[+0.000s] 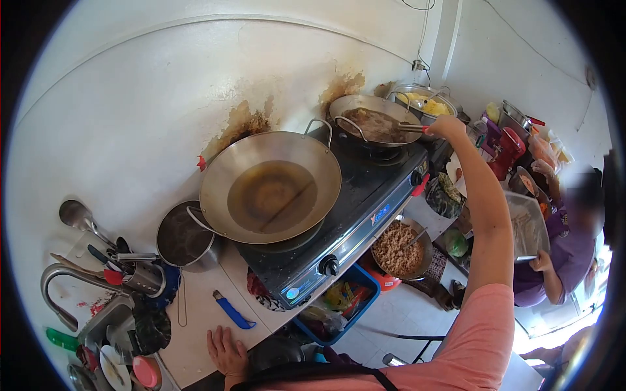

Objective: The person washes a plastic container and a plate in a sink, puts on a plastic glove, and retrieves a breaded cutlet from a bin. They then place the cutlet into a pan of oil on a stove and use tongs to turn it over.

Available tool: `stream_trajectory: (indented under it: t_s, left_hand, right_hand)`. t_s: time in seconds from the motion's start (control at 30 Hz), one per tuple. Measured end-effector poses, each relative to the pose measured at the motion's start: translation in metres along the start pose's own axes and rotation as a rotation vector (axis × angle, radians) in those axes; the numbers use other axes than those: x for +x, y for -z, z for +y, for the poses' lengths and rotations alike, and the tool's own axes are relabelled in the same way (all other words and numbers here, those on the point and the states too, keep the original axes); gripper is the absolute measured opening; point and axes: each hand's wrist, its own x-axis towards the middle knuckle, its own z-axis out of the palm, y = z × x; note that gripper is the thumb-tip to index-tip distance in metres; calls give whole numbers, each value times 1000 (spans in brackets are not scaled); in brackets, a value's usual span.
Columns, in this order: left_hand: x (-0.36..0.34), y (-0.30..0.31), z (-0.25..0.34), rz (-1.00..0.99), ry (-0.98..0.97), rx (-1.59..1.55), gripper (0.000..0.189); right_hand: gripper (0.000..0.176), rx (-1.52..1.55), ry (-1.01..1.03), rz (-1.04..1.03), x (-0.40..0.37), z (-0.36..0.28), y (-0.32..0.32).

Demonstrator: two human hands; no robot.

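Observation:
My right hand [447, 128] reaches far out over the stove, closed round the red-ended handle of metal tongs [412, 128]. The tongs point into the rear wok [349, 105], where brown liquid bubbles on the far burner. On the white tiled counter [199, 319] my left hand [227, 352] lies flat with its fingers apart, holding nothing. Just beyond those fingers is a blue-handled utility knife or lighter-like tool [233, 311]. A larger wok [222, 163] with a shallow pool of oil stands on the near burner of the black gas stove [293, 260].
Left of the stove are a dark pot [186, 234], a utensil holder [147, 280] and a sink [104, 319] of dishes. A pan of minced food [396, 251] sits low beside the stove. At right a person in purple [564, 254] holds a tray [529, 225].

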Motion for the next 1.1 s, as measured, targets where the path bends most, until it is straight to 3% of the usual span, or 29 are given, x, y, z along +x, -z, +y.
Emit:
stream_trajectory:
  t_s: [0.27, 0.57, 0.87, 1.07, 1.1]
  left_hand:
    - [0, 1, 0, 9, -9, -9, 41]
    - [0, 0, 0, 20, -20, 3, 40]
    - [0, 3, 2, 23, -21, -11, 40]
    - [0, 1, 1, 36, -23, 5, 39]
    - [0, 1, 1, 39, -22, 8, 39]
  right_hand:
    - [42, 43, 13, -49, -4, -6, 19]
    - [50, -172, 150, 97, -17, -29, 7]
    - [41, -270, 226, 128, -33, -56, -9]
    - [50, -51, 145, 197, -12, -34, -10]
    - [48, -7, 105, 136, -8, -29, -8]
